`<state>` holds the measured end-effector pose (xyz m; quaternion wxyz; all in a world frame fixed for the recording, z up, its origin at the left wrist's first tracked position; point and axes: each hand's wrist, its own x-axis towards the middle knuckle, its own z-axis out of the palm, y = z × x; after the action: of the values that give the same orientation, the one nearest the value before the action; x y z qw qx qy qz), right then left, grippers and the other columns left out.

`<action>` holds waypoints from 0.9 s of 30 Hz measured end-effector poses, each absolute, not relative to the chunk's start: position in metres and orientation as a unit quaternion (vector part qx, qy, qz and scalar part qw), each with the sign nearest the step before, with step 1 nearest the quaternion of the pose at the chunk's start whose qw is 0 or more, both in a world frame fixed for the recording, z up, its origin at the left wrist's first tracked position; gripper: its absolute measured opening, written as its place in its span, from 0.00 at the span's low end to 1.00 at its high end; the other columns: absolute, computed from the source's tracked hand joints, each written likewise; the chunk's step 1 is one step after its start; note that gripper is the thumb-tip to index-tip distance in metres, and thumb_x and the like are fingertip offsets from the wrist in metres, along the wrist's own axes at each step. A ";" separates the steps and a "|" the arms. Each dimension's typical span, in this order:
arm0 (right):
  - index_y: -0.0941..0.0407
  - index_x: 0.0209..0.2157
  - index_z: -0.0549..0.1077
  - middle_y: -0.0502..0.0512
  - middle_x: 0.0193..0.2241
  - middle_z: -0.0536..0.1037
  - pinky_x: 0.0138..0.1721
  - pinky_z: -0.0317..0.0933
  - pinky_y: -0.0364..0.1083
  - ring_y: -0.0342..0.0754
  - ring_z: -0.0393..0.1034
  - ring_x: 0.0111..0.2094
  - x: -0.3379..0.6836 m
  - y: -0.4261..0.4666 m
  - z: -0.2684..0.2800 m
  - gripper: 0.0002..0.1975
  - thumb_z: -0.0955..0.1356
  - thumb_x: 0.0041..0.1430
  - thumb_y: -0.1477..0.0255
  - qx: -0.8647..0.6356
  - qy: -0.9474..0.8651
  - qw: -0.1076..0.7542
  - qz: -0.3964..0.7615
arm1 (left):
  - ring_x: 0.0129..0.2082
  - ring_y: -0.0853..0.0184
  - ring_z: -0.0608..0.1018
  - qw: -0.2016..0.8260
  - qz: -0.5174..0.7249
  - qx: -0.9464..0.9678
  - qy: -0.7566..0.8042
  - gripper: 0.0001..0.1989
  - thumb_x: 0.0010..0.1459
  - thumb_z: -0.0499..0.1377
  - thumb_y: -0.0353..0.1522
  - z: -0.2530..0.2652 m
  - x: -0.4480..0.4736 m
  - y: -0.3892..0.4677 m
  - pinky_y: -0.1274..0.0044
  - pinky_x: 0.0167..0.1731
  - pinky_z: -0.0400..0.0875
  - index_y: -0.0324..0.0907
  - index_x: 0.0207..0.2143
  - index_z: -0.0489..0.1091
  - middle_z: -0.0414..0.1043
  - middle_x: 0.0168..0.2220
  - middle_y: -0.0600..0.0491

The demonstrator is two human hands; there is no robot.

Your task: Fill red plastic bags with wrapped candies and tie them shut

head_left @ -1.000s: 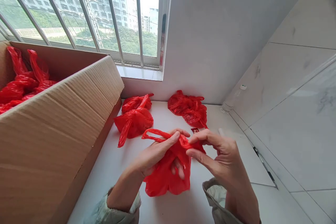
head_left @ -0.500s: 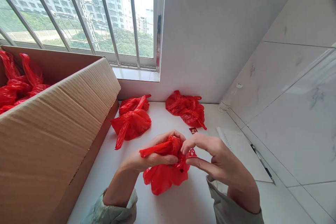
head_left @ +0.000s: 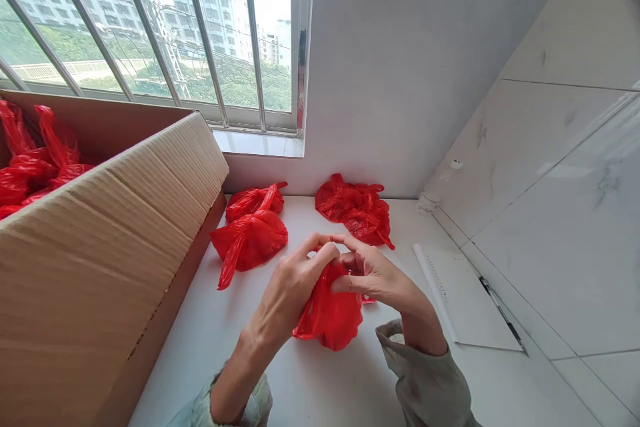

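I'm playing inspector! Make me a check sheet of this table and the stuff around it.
Surface: white table.
Job's things: red bag, bunched between the hands.
Clutter: red bundles back left, red heap back right; white pad, pen along its edge.
Grip: left hand closed on the bag's top; right hand has its thumb against the front, fingers partly hidden.
Cables: nothing seen indoors.
Surroundings: cardboard box with red plastic inside; barred window; tiled wall.

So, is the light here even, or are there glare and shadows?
Uneven: in the head view, the window is washed out toward its top right, pale glare streaks the tiled wall, and a soft shadow lies on the table below the held red bag.
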<state>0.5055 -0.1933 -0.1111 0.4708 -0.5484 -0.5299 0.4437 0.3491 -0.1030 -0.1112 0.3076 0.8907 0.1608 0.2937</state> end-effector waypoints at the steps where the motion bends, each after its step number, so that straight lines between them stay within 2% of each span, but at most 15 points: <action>1: 0.51 0.61 0.62 0.43 0.24 0.68 0.27 0.58 0.39 0.39 0.62 0.26 0.506 -0.194 -0.111 0.32 0.72 0.56 0.64 -0.533 -0.523 0.477 0.464 | 0.26 0.74 0.67 0.305 0.311 0.882 0.178 0.07 0.62 0.48 0.30 -0.114 0.350 -0.102 0.81 0.24 0.60 0.45 0.32 0.63 0.66 0.39 0.57; 4: 0.51 0.59 0.64 0.47 0.28 0.68 0.26 0.61 0.39 0.40 0.65 0.27 0.508 -0.192 -0.113 0.26 0.66 0.63 0.57 -0.499 -0.499 0.505 0.497 | 0.31 0.72 0.72 0.316 0.331 0.868 0.194 0.08 0.63 0.47 0.32 -0.121 0.351 -0.099 0.81 0.28 0.65 0.45 0.34 0.64 0.66 0.44 0.55; 6: 0.53 0.51 0.71 0.50 0.31 0.70 0.26 0.64 0.40 0.42 0.68 0.30 0.510 -0.187 -0.116 0.22 0.61 0.65 0.54 -0.487 -0.497 0.508 0.508 | 0.36 0.70 0.74 0.336 0.333 0.858 0.202 0.09 0.63 0.48 0.32 -0.125 0.352 -0.097 0.81 0.30 0.67 0.46 0.33 0.65 0.66 0.46 0.55; 9: 0.57 0.36 0.75 0.51 0.32 0.72 0.28 0.64 0.40 0.42 0.69 0.32 0.514 -0.182 -0.119 0.19 0.64 0.64 0.55 -0.475 -0.509 0.510 0.505 | 0.36 0.69 0.73 0.370 0.321 0.843 0.220 0.08 0.63 0.49 0.33 -0.125 0.351 -0.097 0.81 0.29 0.67 0.46 0.33 0.67 0.65 0.48 0.54; 12: 0.56 0.33 0.74 0.50 0.31 0.74 0.31 0.63 0.40 0.42 0.69 0.33 0.516 -0.181 -0.120 0.14 0.68 0.61 0.59 -0.496 -0.506 0.545 0.448 | 0.33 0.71 0.72 0.398 0.280 0.850 0.203 0.08 0.62 0.49 0.32 -0.117 0.348 -0.096 0.81 0.28 0.67 0.45 0.34 0.67 0.64 0.46 0.54; 15: 0.57 0.30 0.72 0.48 0.28 0.72 0.31 0.64 0.41 0.41 0.68 0.30 0.515 -0.182 -0.120 0.15 0.68 0.61 0.59 -0.510 -0.497 0.565 0.416 | 0.38 0.69 0.72 0.425 0.205 0.876 0.102 0.07 0.62 0.51 0.32 -0.104 0.343 -0.094 0.78 0.40 0.69 0.46 0.36 0.70 0.63 0.46 0.54; 17: 0.57 0.28 0.69 0.47 0.26 0.69 0.31 0.64 0.41 0.41 0.67 0.29 0.513 -0.182 -0.121 0.17 0.66 0.61 0.57 -0.513 -0.487 0.569 0.420 | 0.45 0.66 0.71 0.452 0.152 0.877 0.060 0.09 0.64 0.51 0.35 -0.099 0.340 -0.091 0.75 0.49 0.66 0.48 0.40 0.70 0.62 0.49 0.53; 20: 0.57 0.26 0.68 0.46 0.25 0.66 0.29 0.61 0.40 0.40 0.64 0.28 0.514 -0.181 -0.123 0.19 0.66 0.61 0.55 -0.521 -0.484 0.563 0.422 | 0.51 0.64 0.67 0.506 0.166 0.844 0.073 0.18 0.70 0.39 0.42 -0.101 0.338 -0.088 0.71 0.56 0.60 0.50 0.45 0.68 0.61 0.51 0.53; 21: 0.57 0.26 0.68 0.46 0.25 0.66 0.29 0.60 0.39 0.40 0.63 0.28 0.515 -0.180 -0.124 0.19 0.67 0.60 0.55 -0.526 -0.485 0.560 0.418 | 0.51 0.64 0.66 0.512 0.195 0.832 0.088 0.21 0.70 0.36 0.43 -0.103 0.338 -0.087 0.71 0.56 0.60 0.51 0.46 0.66 0.61 0.51 0.53; 23: 0.57 0.25 0.69 0.46 0.25 0.66 0.28 0.58 0.39 0.39 0.62 0.28 0.518 -0.179 -0.126 0.18 0.69 0.57 0.56 -0.540 -0.482 0.558 0.405 | 0.47 0.65 0.67 0.468 0.249 0.837 0.136 0.18 0.70 0.36 0.43 -0.106 0.338 -0.086 0.71 0.51 0.61 0.50 0.46 0.62 0.61 0.49 0.54; 27: 0.56 0.20 0.65 0.46 0.21 0.68 0.25 0.56 0.39 0.40 0.62 0.25 0.522 -0.181 -0.125 0.20 0.72 0.54 0.57 -0.578 -0.455 0.567 0.370 | 0.31 0.66 0.63 0.271 0.297 0.884 0.238 0.14 0.69 0.40 0.41 -0.099 0.331 -0.086 0.71 0.34 0.58 0.45 0.33 0.56 0.59 0.35 0.56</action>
<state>0.5219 -0.1814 -0.1249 0.5673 -0.5781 -0.4554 0.3695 0.3313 -0.0861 -0.0991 0.2715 0.8841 0.2380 0.2966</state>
